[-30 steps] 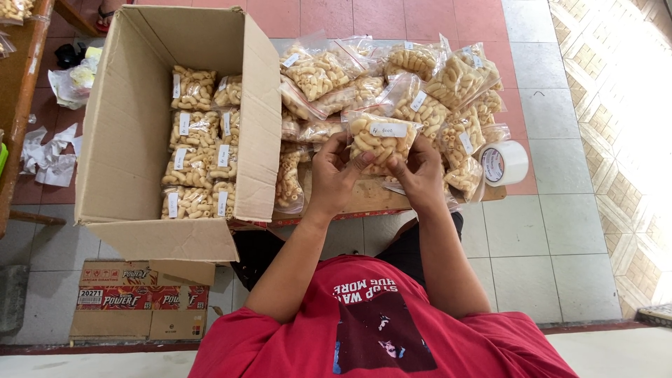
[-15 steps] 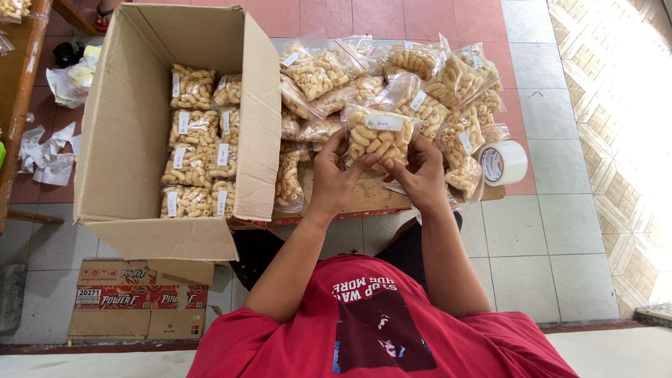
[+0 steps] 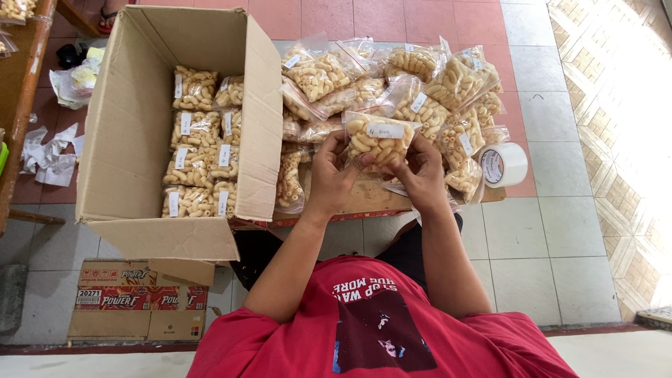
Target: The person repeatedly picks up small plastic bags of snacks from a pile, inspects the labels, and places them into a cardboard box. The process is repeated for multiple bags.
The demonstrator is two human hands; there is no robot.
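Observation:
Both my hands hold one clear snack bag (image 3: 379, 136) of pale curled crackers with a white label, raised just above a low wooden table (image 3: 353, 199). My left hand (image 3: 331, 175) grips its left lower edge and my right hand (image 3: 420, 175) grips its right lower edge. Behind the bag lies a heap of several similar snack bags (image 3: 413, 80). To the left stands an open cardboard box (image 3: 140, 133) with rows of snack bags (image 3: 199, 150) packed inside.
A white tape roll (image 3: 502, 164) sits at the table's right edge. A flattened printed carton (image 3: 136, 297) lies on the tiled floor below the box. Crumpled paper (image 3: 49, 150) and a wooden bench edge (image 3: 24, 105) are at far left.
The bag in my hands has been lifted slightly and turned so its label faces up; both hands have stayed in the same place.

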